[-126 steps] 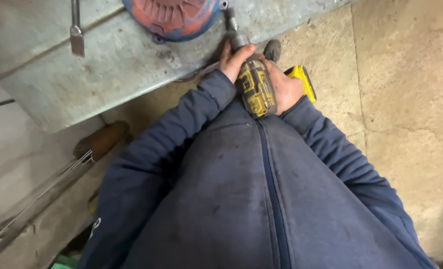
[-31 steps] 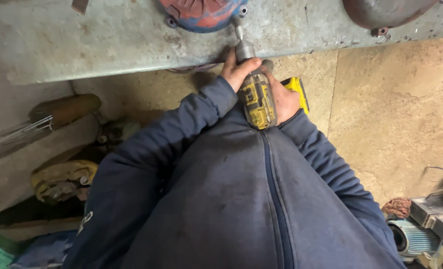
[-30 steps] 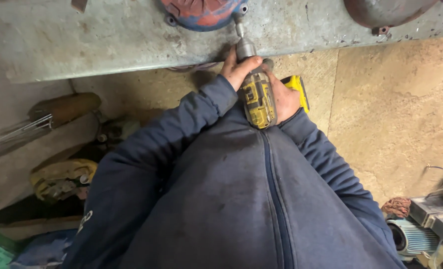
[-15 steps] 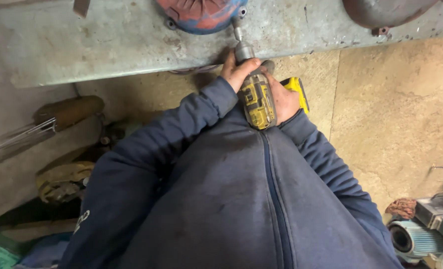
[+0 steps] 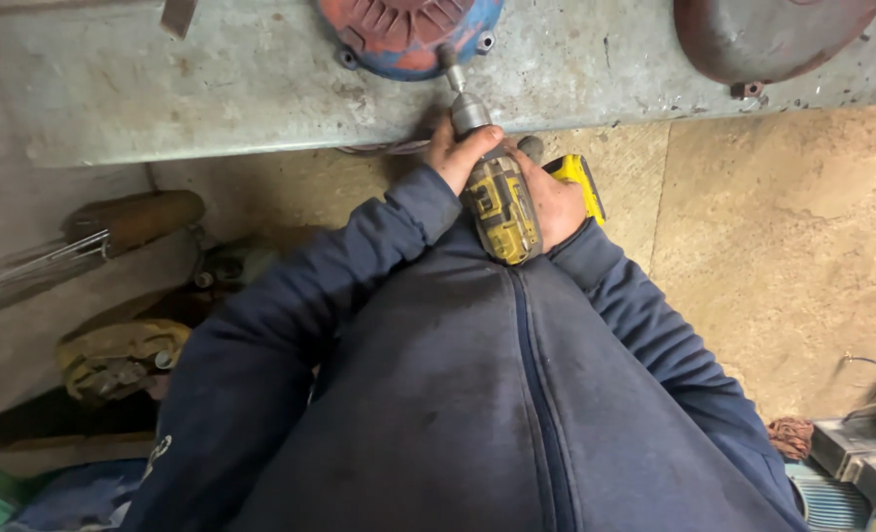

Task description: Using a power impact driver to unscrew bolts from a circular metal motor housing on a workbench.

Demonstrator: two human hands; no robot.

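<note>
Seen from above, against the chest of a dark blue zip jacket (image 5: 497,394). Left hand (image 5: 462,158) wrapped around the front of a yellow and black cordless impact driver (image 5: 502,207), thumb and fingers closed near its grey nose. Right hand (image 5: 551,202) closed on the driver's grip from the 3 o'clock side, yellow battery base (image 5: 581,177) sticking out past the knuckles. Driver pointing toward 12 o'clock, its bit (image 5: 453,79) meeting the lower rim of a round red and blue motor end cover (image 5: 408,30); whether the bit sits in a bolt head cannot be told. Cover lying on a worn grey metal bench (image 5: 211,89), at 11 o'clock from the hands. At 1 o'clock on the same bench, well apart, a rusty brown domed cover (image 5: 768,34). At 9 o'clock, below the bench edge, a brown wooden handle (image 5: 137,217) and a dirty yellowish glove (image 5: 113,355). At 3 o'clock, bare concrete floor (image 5: 782,246).
</note>
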